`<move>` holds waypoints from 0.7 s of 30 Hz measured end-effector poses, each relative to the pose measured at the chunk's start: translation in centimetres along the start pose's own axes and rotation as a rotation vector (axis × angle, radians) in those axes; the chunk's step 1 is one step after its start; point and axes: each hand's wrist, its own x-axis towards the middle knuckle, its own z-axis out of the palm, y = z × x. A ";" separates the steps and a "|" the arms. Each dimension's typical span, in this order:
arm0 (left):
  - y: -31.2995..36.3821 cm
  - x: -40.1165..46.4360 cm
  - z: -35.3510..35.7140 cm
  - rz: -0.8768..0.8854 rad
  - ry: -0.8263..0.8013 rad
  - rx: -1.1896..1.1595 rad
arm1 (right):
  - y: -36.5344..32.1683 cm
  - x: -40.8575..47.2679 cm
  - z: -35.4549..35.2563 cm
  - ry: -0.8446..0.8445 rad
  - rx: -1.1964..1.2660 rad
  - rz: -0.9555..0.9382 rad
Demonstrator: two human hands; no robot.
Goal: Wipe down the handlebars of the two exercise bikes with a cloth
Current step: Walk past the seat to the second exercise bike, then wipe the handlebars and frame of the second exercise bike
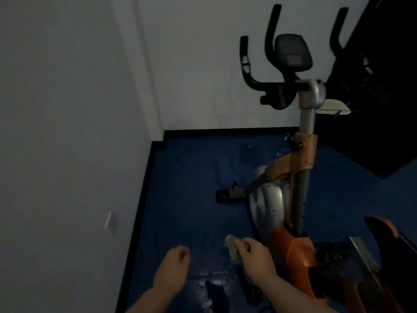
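An exercise bike [268,199] with a silver and orange body stands on the blue floor at the right. Its black handlebars [270,35] rise near the top, around a dark console [292,53]. A second black grip [338,26] shows further right. My right hand [255,256] grips a crumpled grey cloth [232,247] low down, well below the handlebars and beside the bike's orange frame. My left hand [176,263] hangs to its left with fingers loosely curled, holding nothing.
White walls close the left and back sides, with a black skirting [144,199] along the floor. A large dark object [383,86] fills the right. An orange seat or part [383,229] juts in at lower right. A wet, shiny patch [209,288] lies on the floor.
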 end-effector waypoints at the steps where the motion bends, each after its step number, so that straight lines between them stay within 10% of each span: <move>1: 1.2 1.2 0.1 0.023 -0.006 -0.010 | -0.5 1.1 -0.8 0.013 0.015 0.012; 21: 24.6 26.1 -3.0 0.437 -0.175 -0.089 | -12.6 18.6 -14.0 0.572 0.600 0.052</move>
